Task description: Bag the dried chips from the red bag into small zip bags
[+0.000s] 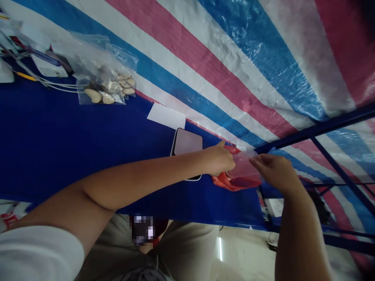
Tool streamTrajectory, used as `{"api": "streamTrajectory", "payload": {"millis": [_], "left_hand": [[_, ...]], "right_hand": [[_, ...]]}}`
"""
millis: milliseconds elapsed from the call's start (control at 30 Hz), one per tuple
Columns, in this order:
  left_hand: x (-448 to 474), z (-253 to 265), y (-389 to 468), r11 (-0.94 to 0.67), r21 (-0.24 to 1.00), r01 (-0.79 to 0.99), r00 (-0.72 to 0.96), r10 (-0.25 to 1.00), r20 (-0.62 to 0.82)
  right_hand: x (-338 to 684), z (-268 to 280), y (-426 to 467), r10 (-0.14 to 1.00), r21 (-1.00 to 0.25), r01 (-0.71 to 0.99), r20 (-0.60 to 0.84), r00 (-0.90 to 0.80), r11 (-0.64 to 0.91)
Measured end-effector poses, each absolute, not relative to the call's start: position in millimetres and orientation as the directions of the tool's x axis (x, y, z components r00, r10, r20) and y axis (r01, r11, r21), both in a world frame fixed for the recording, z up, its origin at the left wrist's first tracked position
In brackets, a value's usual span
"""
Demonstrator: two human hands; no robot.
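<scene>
A clear plastic bag [245, 164] is stretched between my two hands at the right end of the blue table. My right hand [272, 169] pinches its right edge between thumb and fingers. At the bag's left side is my left hand [220, 160], fingers closed on it, with the fingertips partly hidden. Beneath lies a crumpled red plastic bag [230, 184]; its contents are hard to make out. Just left of it a small flat scale with a dark-rimmed top [188, 143] sits on the table, partly covered by my left forearm.
A white sheet of paper [166, 115] lies behind the scale. Clear bags holding pale slices [107, 88] rest at the back left, beside cables [43, 80]. Striped sheeting [205, 58] rises behind the table [73, 140]. Blue metal bars [331, 127] stand at the right.
</scene>
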State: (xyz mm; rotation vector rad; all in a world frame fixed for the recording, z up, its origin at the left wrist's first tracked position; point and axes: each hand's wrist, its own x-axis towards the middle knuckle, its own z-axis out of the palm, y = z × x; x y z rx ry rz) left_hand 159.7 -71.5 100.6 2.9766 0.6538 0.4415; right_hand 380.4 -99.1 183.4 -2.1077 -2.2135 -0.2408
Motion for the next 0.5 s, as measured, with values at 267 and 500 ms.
{"api": "streamTrajectory", "payload": {"millis": [267, 500], "left_hand": [[152.7, 110.7, -74.9, -0.874, 0.189, 0.449, 0.833, 0.485, 0.266], [149.1, 129.5, -73.3, -0.457, 0.889, 0.038, 0.524, 0.766, 0.372]], "right_hand": [[387.5, 208.3, -133.1, 0.934, -0.257, 0.964, 0.323, 0.152, -0.068], [376.6, 200.2, -198.8, 0.851, -0.844, 0.537, 0.279, 0.445, -0.005]]}}
